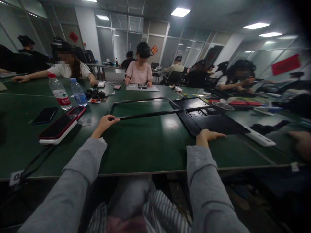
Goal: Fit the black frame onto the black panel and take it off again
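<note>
Between thumb and fingers, my left hand point(107, 124) pinches the near left corner of a thin black rectangular frame point(150, 114), which looks like a monitor bezel. The frame is tilted, its near side raised off the table, and its right end overlaps a black panel. That black panel point(213, 123), like a monitor's back cover, lies on the table with small fittings and cutouts in its middle. At the panel's near edge is my right hand point(209, 135), fingers stretched out to the right. Whether its underside presses on the panel is hidden.
The green table point(143, 149) holds two water bottles point(79, 92), a dark phone point(45, 115) and a red-cased phone point(62, 123) on a white block at left. A white bar point(261, 136) lies right of the panel. Co-workers sit across and to the right.
</note>
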`<state>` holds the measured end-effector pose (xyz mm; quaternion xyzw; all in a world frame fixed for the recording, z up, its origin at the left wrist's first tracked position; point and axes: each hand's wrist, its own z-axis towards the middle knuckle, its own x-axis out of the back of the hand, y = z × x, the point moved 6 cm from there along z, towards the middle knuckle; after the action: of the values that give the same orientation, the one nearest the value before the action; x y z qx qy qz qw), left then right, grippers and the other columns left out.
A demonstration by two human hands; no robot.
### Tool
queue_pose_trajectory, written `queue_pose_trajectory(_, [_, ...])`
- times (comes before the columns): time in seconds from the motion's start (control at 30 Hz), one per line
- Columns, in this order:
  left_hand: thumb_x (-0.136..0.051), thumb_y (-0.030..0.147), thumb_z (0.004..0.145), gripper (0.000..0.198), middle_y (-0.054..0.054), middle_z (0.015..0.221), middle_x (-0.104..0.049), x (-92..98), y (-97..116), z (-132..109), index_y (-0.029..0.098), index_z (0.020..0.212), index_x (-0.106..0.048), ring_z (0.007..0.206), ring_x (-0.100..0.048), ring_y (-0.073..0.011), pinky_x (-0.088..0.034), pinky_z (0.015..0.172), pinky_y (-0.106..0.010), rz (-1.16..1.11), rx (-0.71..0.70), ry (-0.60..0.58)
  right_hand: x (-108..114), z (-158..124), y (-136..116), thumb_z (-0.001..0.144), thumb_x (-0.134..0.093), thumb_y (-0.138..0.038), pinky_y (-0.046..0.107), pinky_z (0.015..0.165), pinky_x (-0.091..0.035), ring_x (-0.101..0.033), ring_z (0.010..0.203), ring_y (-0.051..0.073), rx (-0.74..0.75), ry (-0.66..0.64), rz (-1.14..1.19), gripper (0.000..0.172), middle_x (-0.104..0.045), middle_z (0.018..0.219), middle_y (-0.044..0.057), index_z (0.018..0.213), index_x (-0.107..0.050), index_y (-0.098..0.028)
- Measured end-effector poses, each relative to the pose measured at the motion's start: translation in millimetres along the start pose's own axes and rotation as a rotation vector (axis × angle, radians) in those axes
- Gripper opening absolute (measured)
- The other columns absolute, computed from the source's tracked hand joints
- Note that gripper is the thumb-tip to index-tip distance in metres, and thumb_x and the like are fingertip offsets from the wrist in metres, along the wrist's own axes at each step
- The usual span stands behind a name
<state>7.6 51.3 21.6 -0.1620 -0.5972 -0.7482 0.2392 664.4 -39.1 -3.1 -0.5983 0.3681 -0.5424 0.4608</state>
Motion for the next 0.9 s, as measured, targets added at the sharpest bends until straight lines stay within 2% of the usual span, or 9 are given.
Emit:
queue_pose_trajectory(0.1, [-0.092, 0.071, 0.064, 0.057, -0.012, 0.102, -0.083, 2.6, 1.0, -1.0, 0.021, 0.09, -0.083, 0.103, -0.076, -0.0328, -0.056, 0.097, -0.043, -0.044, 0.022, 0.037, -10.2, -8.6, 3.0, 0.09, -0.04, 0.001, 0.048, 0.133, -0.038, -0.052, 0.157, 0.029, -0.074, -0.003, 0.063, 0.099, -0.055, 0.163, 0.031, 0.18, -0.001, -0.007])
queue_pose_trajectory(0.2, [-0.094, 0.069, 0.061, 0.059, -0.012, 0.101, -0.083, 4.6, 4.2, -2.9, 0.02, 0.091, -0.083, 0.102, -0.075, -0.032, -0.056, 0.096, -0.042, -0.106, 0.052, 0.076, -20.4, -18.9, -2.8, 0.093, -0.039, -0.006, 0.045, 0.135, -0.034, -0.049, 0.159, 0.028, -0.012, -0.075, 0.092, 0.097, -0.049, 0.167, 0.032, 0.179, 0.004, -0.005])
queue_pose_trajectory(0.33, [-0.096, 0.063, 0.061, 0.055, -0.011, 0.097, -0.082, 7.0, 9.0, -6.4, 0.018, 0.089, -0.082, 0.102, -0.074, -0.0311, -0.056, 0.093, -0.04, -0.175, 0.103, 0.14, -31.0, -28.0, -2.5, 0.091, -0.047, -0.018, 0.047, 0.136, -0.031, -0.043, 0.163, 0.031, 0.075, -0.166, 0.128, 0.105, -0.043, 0.173, 0.03, 0.178, 0.009, -0.005])
queue_pose_trajectory(0.47, [-0.097, 0.055, 0.064, 0.047, -0.01, 0.094, -0.082, 10.4, 13.7, -10.9, 0.018, 0.087, -0.081, 0.101, -0.074, -0.0302, -0.056, 0.092, -0.039, -0.217, 0.133, 0.193, -42.9, -34.7, -1.9, 0.085, -0.058, -0.025, 0.055, 0.137, -0.027, -0.045, 0.162, 0.037, 0.162, -0.252, 0.184, 0.112, -0.044, 0.172, 0.027, 0.18, -0.001, -0.009])
queue_pose_trajectory(0.57, [-0.098, 0.05, 0.065, 0.043, -0.01, 0.094, -0.081, 12.8, 18.0, -14.6, 0.017, 0.086, -0.08, 0.101, -0.074, -0.0294, -0.057, 0.093, -0.039, -0.255, 0.147, 0.209, -61.1, -47.5, -13.8, 0.081, -0.066, -0.034, 0.06, 0.13, -0.04, -0.058, 0.152, 0.038, 0.312, -0.485, 0.221, 0.11, -0.054, 0.164, 0.022, 0.179, -0.022, -0.015])
queue_pose_trajectory(0.63, [-0.098, 0.049, 0.065, 0.043, -0.01, 0.093, -0.081, 14.0, 21.2, -16.2, 0.017, 0.086, -0.079, 0.1, -0.074, -0.0291, -0.057, 0.093, -0.039, -0.265, 0.143, 0.212, -71.5, -61.3, -23.2, 0.076, -0.071, -0.039, 0.059, 0.116, -0.056, -0.071, 0.135, 0.036, 0.388, -0.653, 0.256, 0.105, -0.065, 0.151, 0.018, 0.174, -0.038, -0.02])
queue_pose_trajectory(0.7, [-0.098, 0.05, 0.065, 0.043, -0.009, 0.091, -0.08, 14.7, 23.8, -16.3, 0.017, 0.086, -0.079, 0.099, -0.075, -0.0294, -0.058, 0.093, -0.04, -0.248, 0.123, 0.208, -76.7, -75.9, -30.9, 0.072, -0.074, -0.037, 0.055, 0.103, -0.065, -0.077, 0.118, 0.032, 0.426, -0.772, 0.315, 0.1, -0.073, 0.138, 0.014, 0.168, -0.049, -0.025])
queue_pose_trajectory(0.83, [-0.097, 0.052, 0.067, 0.042, -0.008, 0.087, -0.079, 15.8, 22.9, -11.6, 0.019, 0.085, -0.078, 0.099, -0.074, -0.0301, -0.058, 0.093, -0.041, -0.179, 0.056, 0.22, -84.3, -101.1, -36.7, 0.069, -0.075, -0.03, 0.05, 0.094, -0.069, -0.077, 0.109, 0.029, 0.43, -1.012, 0.418, 0.087, -0.079, 0.124, 0.006, 0.156, -0.061, -0.033])
queue_pose_trajectory(0.9, [-0.097, 0.052, 0.067, 0.041, -0.008, 0.09, -0.079, 14.7, 19.9, -7.5, 0.021, 0.086, -0.078, 0.099, -0.074, -0.03, -0.058, 0.093, -0.042, -0.14, 0.022, 0.206, -89.9, -104.0, -34.3, 0.07, -0.076, -0.028, 0.049, 0.093, -0.068, -0.077, 0.108, 0.028, 0.389, -1.098, 0.44, 0.076, -0.08, 0.117, 0.005, 0.145, -0.067, -0.032])
